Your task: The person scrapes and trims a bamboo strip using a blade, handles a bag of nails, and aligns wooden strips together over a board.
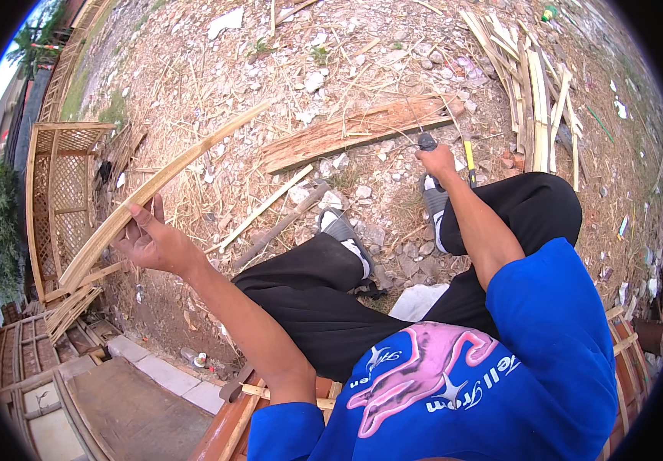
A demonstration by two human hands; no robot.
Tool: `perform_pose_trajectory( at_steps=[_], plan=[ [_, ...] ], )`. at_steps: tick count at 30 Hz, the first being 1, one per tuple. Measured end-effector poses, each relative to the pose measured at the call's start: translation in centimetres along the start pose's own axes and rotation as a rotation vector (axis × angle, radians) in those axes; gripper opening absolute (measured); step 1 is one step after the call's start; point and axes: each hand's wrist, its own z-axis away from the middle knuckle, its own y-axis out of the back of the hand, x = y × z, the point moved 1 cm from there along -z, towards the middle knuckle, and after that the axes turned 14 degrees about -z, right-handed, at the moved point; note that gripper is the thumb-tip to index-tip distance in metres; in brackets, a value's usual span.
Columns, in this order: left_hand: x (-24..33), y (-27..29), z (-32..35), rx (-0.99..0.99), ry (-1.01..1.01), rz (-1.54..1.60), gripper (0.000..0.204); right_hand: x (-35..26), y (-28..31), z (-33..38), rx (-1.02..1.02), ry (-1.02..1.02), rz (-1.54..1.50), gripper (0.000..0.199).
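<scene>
A plank [354, 134] lies on the ground [177, 307] ahead, strips [537, 107] at right. The right hand [437, 162], reaching forward, grips a dark handle [427, 141]; the left hand [149, 237], outstretched, pinches a raised slat [181, 162].

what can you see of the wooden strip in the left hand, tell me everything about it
The wooden strip is long, narrow and pale yellow-brown, with lengthwise streaks that look like grain. It appears to be one piece, unbroken and gently bowed, though the fisheye lens may add to that. It slants from lower left to upper right, raised in the left hand, which grips it below its middle. Nothing else clearly touches it.
</scene>
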Motion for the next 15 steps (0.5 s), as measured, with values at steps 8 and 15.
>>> perform_pose_trajectory(
  at_steps=[8, 15],
  plan=[
    [-3.2, 0.9, 2.2, -0.069, 0.45, 0.198, 0.032, 5.1, 0.8, 4.3, 0.105, 0.016, 0.208, 0.082],
    [-3.9, 1.8, 2.8, -0.097, 0.57, 0.339, 0.029, 2.6, -2.6, 5.8, -0.192, 0.244, 0.458, 0.068]
  ],
)
